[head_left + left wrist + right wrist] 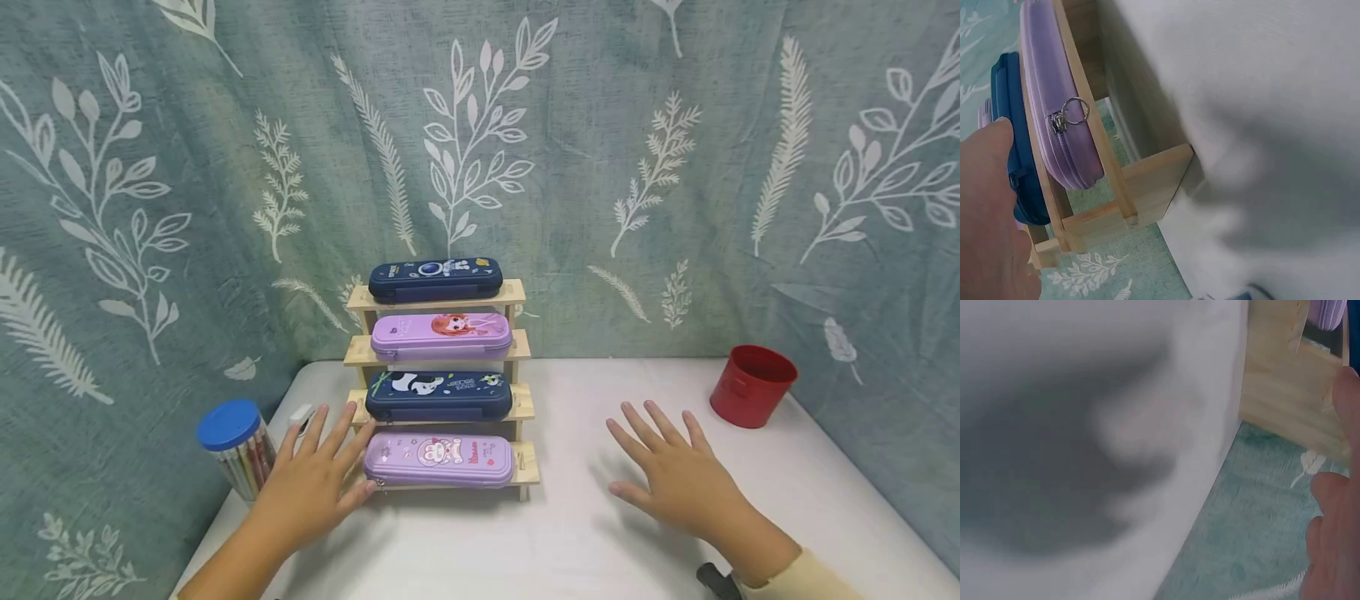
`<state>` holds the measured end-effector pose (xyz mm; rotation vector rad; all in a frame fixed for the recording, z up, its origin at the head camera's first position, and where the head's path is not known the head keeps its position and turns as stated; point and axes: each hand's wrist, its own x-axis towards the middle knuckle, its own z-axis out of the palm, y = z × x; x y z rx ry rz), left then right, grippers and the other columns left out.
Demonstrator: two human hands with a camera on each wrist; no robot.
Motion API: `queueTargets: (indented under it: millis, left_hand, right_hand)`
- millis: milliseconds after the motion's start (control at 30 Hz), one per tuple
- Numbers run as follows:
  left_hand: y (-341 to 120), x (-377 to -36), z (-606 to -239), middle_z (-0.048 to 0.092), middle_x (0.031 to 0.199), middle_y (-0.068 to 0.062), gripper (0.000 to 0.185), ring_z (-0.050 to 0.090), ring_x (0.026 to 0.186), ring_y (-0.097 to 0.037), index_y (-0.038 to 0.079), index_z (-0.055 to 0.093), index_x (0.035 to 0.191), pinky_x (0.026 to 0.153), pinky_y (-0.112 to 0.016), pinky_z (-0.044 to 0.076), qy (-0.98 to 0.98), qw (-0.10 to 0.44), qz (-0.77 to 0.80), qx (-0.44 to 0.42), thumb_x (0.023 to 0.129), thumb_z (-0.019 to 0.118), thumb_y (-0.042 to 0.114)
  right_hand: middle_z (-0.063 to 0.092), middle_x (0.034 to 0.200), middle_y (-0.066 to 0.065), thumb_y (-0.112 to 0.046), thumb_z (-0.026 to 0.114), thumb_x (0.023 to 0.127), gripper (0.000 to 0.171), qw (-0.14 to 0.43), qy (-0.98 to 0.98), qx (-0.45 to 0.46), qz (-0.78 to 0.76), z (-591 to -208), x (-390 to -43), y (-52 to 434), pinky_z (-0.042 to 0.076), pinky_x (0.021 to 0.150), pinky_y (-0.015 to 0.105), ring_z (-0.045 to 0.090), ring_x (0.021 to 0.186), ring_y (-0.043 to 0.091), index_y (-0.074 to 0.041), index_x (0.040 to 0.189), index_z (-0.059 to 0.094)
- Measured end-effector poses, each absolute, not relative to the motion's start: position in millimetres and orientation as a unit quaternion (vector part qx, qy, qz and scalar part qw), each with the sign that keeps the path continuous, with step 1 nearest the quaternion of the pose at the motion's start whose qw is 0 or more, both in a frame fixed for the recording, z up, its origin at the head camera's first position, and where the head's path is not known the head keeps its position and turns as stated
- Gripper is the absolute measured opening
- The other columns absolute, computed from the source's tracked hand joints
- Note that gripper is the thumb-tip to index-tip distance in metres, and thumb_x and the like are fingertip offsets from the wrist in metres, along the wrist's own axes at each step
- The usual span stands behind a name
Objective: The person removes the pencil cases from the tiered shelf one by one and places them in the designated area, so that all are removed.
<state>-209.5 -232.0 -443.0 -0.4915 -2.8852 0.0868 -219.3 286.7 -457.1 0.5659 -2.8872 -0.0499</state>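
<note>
A stepped wooden rack (525,462) stands on the white table (570,542) with one pencil case on each step. From the top they are a navy case (435,279), a purple case (441,337), a navy panda case (438,395) and a purple case (439,460). My left hand (330,458) lies flat with fingers spread at the rack's left end, its thumb tip by the bottom purple case. The left wrist view shows that case's zipper ring (1075,111). My right hand (667,467) hovers flat and spread over bare table, right of the rack, holding nothing.
A red cup (752,385) stands at the table's back right. A clear jar of pencils with a blue lid (228,425) sits at the left edge, with a small white object (301,416) behind my left hand. A leaf-print curtain (600,167) hangs behind the table.
</note>
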Motion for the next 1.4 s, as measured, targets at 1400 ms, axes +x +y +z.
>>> queueTargets:
  millis: [1400]
  left_hand:
    - [-220.0,-272.2,-472.6,0.023,0.172,-0.021,0.062,0.023,0.157,-0.046,0.023,0.012,0.17,0.127,-0.065,0.019,-0.906,0.063,-0.418,-0.026,0.114,0.03,0.043]
  right_hand:
    - [0.053,0.154,0.011,-0.053,0.081,0.088,0.086,0.083,-0.932,0.177,0.305,-488.5,-226.9,124.2,0.039,0.122,0.053,0.048,0.145,0.033,-0.007,0.153,0.05]
